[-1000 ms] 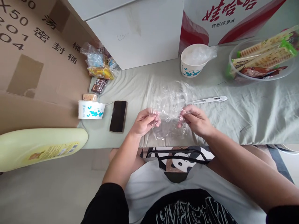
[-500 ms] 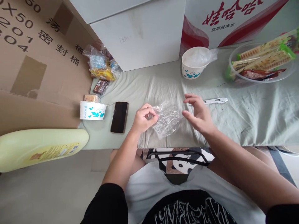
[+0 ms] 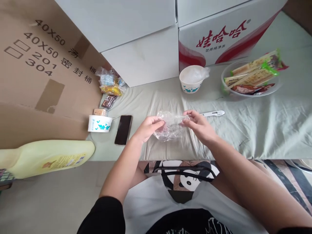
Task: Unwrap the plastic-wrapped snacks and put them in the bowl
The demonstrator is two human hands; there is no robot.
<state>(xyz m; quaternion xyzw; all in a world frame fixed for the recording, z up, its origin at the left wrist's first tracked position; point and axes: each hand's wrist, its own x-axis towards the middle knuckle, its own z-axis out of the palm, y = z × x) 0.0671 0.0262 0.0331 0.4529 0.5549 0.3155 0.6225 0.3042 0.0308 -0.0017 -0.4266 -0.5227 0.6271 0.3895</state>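
Mid-frame, the left hand and right hand are both pinching a crumpled clear plastic bag, bunched and not spread open yet.

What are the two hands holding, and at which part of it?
Both hold one crumpled clear plastic film: the left hand pinches its upper left edge, the right hand its upper right edge.

The green-sheeted table before me carries a phone, a paper cup beside it, a second cup, a white pen, a clear bowl and snack packets.
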